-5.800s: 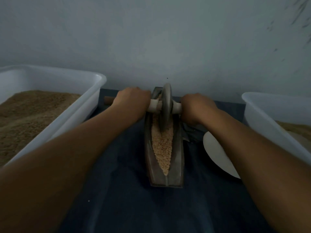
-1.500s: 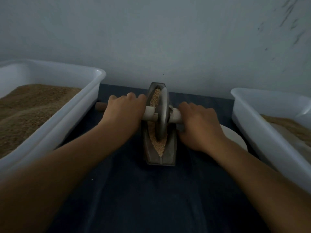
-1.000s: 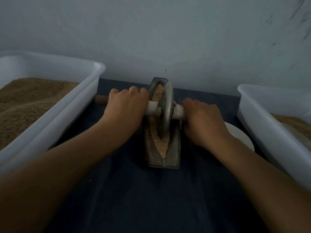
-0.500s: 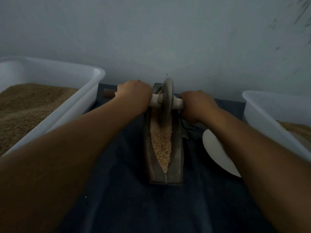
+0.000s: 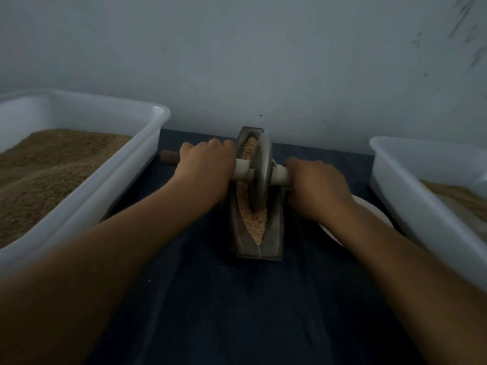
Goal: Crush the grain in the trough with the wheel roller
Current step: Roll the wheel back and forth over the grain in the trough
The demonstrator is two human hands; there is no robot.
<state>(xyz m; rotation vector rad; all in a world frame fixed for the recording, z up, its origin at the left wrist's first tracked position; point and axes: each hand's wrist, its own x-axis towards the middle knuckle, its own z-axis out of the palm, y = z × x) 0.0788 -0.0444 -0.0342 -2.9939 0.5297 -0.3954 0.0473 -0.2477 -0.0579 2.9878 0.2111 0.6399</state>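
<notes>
Hands: your left hand (image 5: pixel 208 167) and right hand (image 5: pixel 315 189) grip the grey metal wheel roller (image 5: pixel 261 167)
Left: whole tan grain (image 5: pixel 254 223) at 6 o'clock in the dark boat-shaped trough (image 5: pixel 275 241)

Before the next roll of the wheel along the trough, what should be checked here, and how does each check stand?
1. Left hand grips the axle handle: ok.
2. Right hand grips the other handle end: ok.
3. Wheel roller seated upright in the trough: ok.
4. Grain lies in the groove ahead of the wheel: ok.
5. Trough steady on the dark cloth: cannot tell.
6. White plate clear of the right forearm: cannot tell.
</notes>
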